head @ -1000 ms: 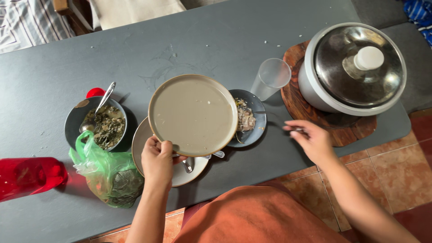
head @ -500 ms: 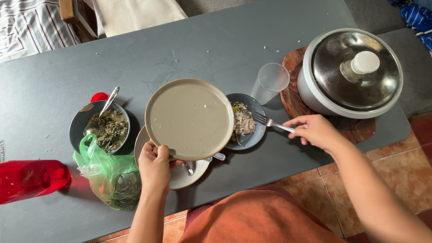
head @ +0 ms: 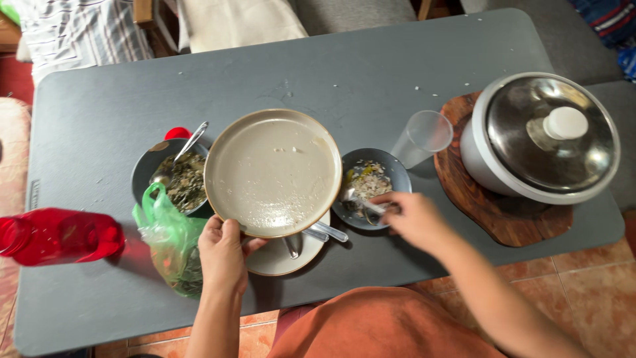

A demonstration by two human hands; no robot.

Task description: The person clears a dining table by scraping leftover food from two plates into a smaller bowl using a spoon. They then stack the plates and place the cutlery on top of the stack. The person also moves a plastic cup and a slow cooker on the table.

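My left hand (head: 222,256) grips the near rim of a beige plate (head: 273,171), held tilted above a second plate (head: 273,260) on which cutlery lies. My right hand (head: 412,219) holds a fork (head: 361,202) whose end lies in a small dark dish (head: 392,170) of food scraps, just right of the lifted plate. A dark bowl of cooked greens (head: 177,180) with a spoon in it stands at the left of the plate.
A green plastic bag (head: 171,246) lies beside my left hand. A red bottle (head: 63,235) lies at the far left. A clear plastic cup (head: 424,137) and a lidded rice cooker (head: 546,139) on a wooden board (head: 507,219) stand at right on the grey table (head: 371,73).
My right hand took hold of the fork and moved left with it to the small dark dish. The left hand has kept the beige plate lifted. The view shifted.
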